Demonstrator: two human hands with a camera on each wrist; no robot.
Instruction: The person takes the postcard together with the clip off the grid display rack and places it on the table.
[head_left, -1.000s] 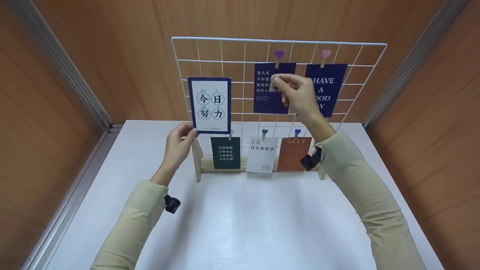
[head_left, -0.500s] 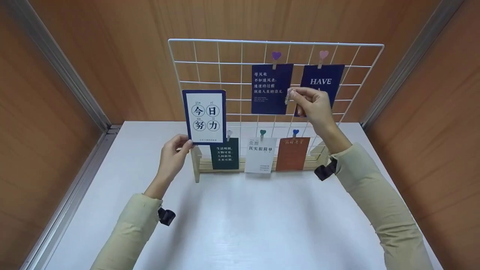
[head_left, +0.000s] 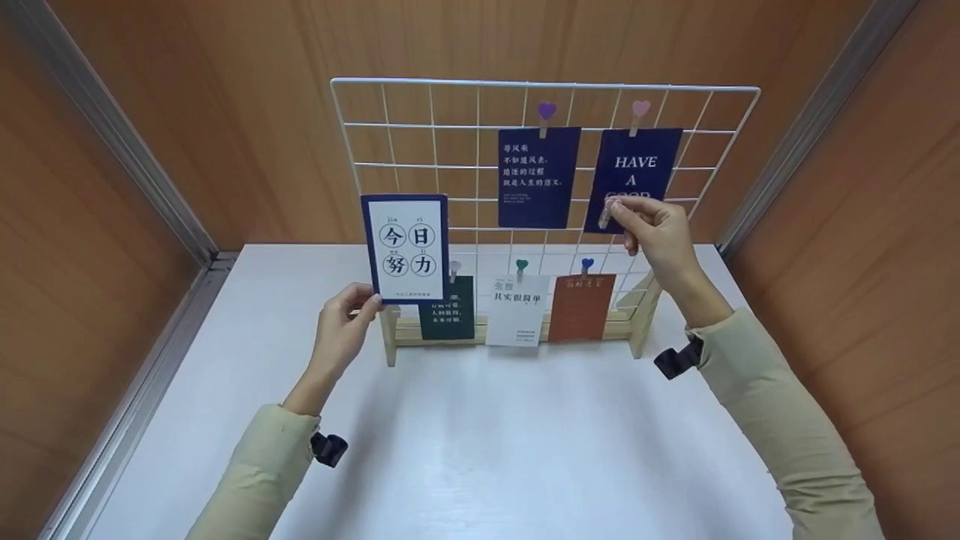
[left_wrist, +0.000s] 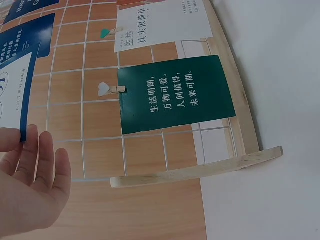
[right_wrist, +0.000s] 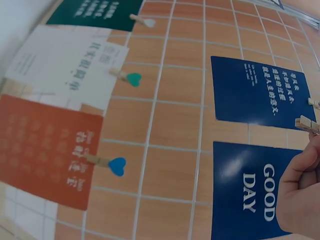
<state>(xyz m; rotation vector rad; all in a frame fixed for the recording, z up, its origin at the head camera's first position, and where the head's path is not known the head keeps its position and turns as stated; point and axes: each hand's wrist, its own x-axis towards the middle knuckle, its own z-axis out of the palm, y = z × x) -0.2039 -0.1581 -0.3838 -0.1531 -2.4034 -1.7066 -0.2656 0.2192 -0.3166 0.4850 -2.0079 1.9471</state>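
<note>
My left hand (head_left: pixel 345 326) pinches the lower right corner area of a white card with a blue border (head_left: pixel 406 249), held upright in front of the grid's left side. In the left wrist view the card's edge (left_wrist: pixel 24 100) shows between thumb and fingers. My right hand (head_left: pixel 660 236) pinches a small wooden clothespin (head_left: pixel 604 215) in front of the navy "HAVE A GOOD DAY" card (head_left: pixel 634 169). The right wrist view shows the clothespin (right_wrist: pixel 306 124) at the fingertips. A second navy card (head_left: pixel 538 180) hangs to its left under a purple heart clip (head_left: pixel 547 110).
The white wire grid (head_left: pixel 480 125) stands in a wooden base (head_left: pixel 517 330) on a white table (head_left: pixel 465 450). Along its lower part hang a green card (head_left: pixel 447 322), a white card (head_left: pixel 517 311) and an orange card (head_left: pixel 581 307). Wood-grain walls (head_left: pixel 855 262) enclose the table.
My left hand has lowered the white card and brought it slightly left, so it now overlaps the green card. My right hand has moved right and down with the clothespin, uncovering the middle navy card.
</note>
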